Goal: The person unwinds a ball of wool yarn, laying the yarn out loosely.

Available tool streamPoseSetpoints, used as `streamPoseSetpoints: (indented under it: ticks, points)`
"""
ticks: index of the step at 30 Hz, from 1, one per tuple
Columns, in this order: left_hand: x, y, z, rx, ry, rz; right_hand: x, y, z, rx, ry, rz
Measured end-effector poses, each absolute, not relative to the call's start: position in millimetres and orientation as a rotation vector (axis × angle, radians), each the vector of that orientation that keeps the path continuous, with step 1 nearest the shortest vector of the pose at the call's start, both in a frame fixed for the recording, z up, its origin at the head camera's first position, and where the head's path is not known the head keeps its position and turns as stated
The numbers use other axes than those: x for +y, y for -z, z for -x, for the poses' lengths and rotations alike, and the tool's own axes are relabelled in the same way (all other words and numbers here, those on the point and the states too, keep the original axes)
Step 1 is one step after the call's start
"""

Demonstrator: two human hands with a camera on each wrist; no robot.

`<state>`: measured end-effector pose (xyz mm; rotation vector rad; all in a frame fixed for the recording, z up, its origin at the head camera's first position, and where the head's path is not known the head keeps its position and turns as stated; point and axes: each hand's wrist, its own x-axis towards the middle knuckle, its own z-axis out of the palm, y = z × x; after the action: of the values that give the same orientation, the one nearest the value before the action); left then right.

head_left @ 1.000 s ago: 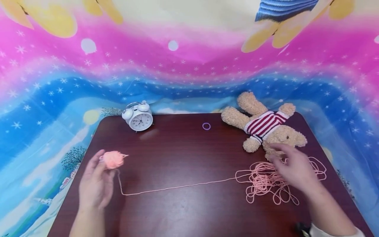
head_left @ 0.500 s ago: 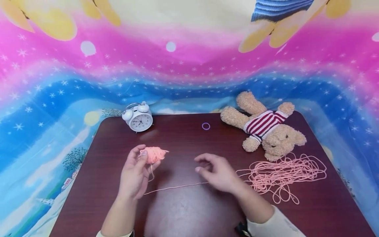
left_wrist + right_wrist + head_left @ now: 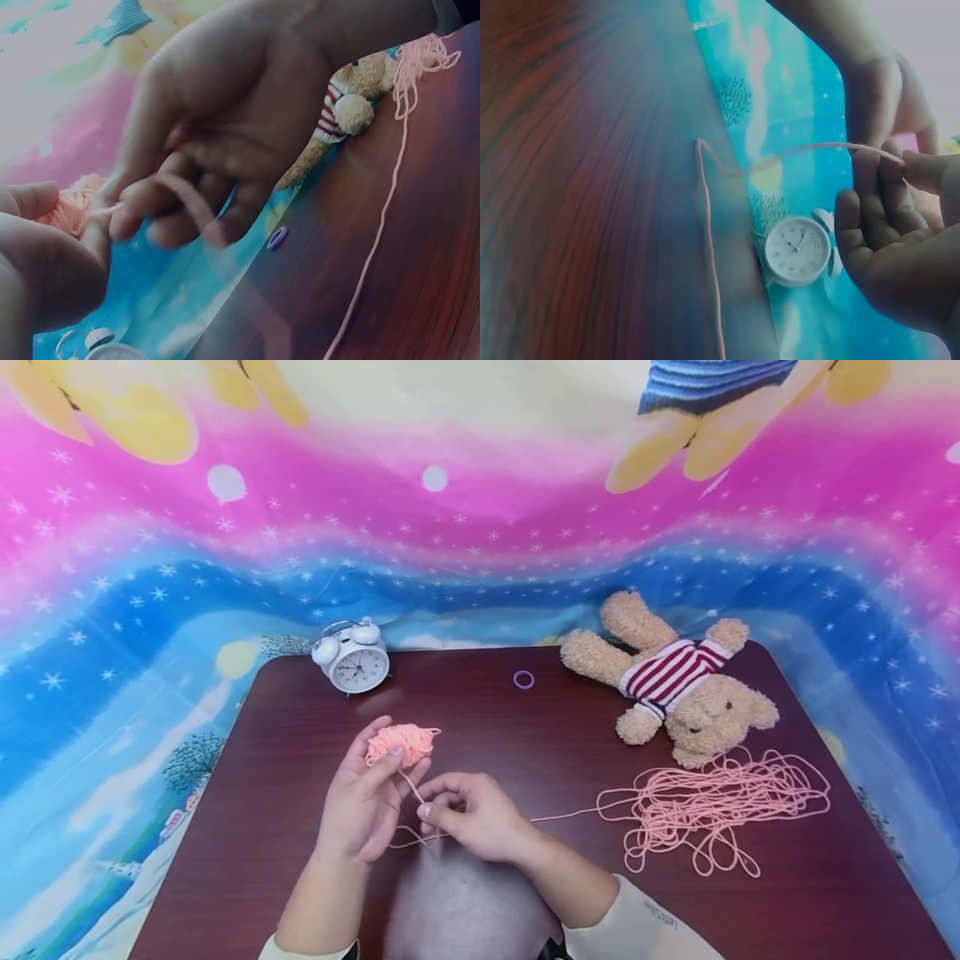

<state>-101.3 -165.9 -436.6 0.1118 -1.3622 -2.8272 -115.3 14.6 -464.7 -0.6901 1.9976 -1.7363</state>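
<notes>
My left hand holds a small wound ball of peach yarn between thumb and fingers, raised over the table's middle. Just to its right, my right hand pinches the yarn strand that comes off the ball. In the right wrist view that strand runs from the pinching thumb and finger down to the table. From there it crosses to a loose heap of peach yarn on the right. In the left wrist view the ball is partly hidden behind fingers.
A white twin-bell alarm clock stands at the back left of the dark wooden table. A purple ring lies near the back edge. Behind the yarn heap lies a teddy bear in a red-striped sweater. A printed cloth hangs behind.
My left hand has carried the yarn ball rightward to the table's middle. The right hand has left the yarn heap, come left, and taken hold of the strand beside the ball.
</notes>
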Motion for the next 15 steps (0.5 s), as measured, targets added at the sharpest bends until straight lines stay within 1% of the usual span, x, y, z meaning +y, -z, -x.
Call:
streamPoseSetpoints:
  ticks: [9,12,15]
  points:
    - [-188.0,444.5,102.0,-1.329,2.657,-0.418,53.6,459.2,119.8,2.134,1.663,0.681]
    - [-195.9,449.5,99.3,-1.418,2.591,-0.42,72.2,456.5,120.7,2.199,1.626,0.661]
    - [-204.7,456.4,94.5,-1.602,2.504,-0.344,91.8,452.4,122.1,2.267,1.61,0.643]
